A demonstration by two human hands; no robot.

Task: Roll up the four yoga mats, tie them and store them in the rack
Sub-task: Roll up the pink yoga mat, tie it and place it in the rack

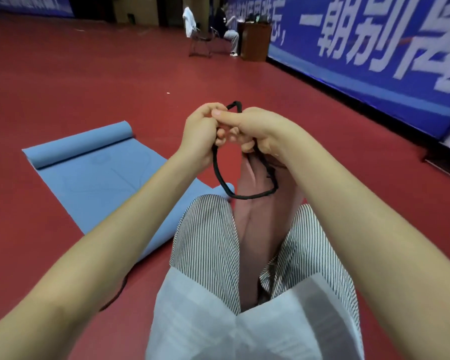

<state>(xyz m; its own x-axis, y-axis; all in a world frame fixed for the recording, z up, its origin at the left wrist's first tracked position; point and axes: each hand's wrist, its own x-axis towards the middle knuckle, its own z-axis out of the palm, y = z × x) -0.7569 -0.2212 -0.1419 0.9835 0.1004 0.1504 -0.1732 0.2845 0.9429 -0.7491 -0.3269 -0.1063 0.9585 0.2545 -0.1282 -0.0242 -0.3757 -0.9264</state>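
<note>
Knees: striped black-and-white trousers (208,242), legs apart; probably set so to pin the roll between them.
Task thing: dusty-pink foam yoga mat (247,229) lies between the knees, running away from the body. It looks rolled; its near end is hidden under the white top.
Tie: black braided cord (220,175) hangs as a loop above the pink mat's far part, not yet around it. Judged step: opening the loop or working a knot before tying.
Left hand (200,131): raised at mid-view, wrist bent, fingers curled and pinching the cord's top.
Right hand (255,128): touching the left, thumb laid flat across, fingers curled round the cord's other strand. Both arms reach forward.
Second mat: blue foam yoga mat (96,178) on the red floor (63,74), left of the knees, flat but for a roll at its far end.
Far edge: blue printed banner (374,61) along the floor's right side; a seated person (226,27) by a chair.
</note>
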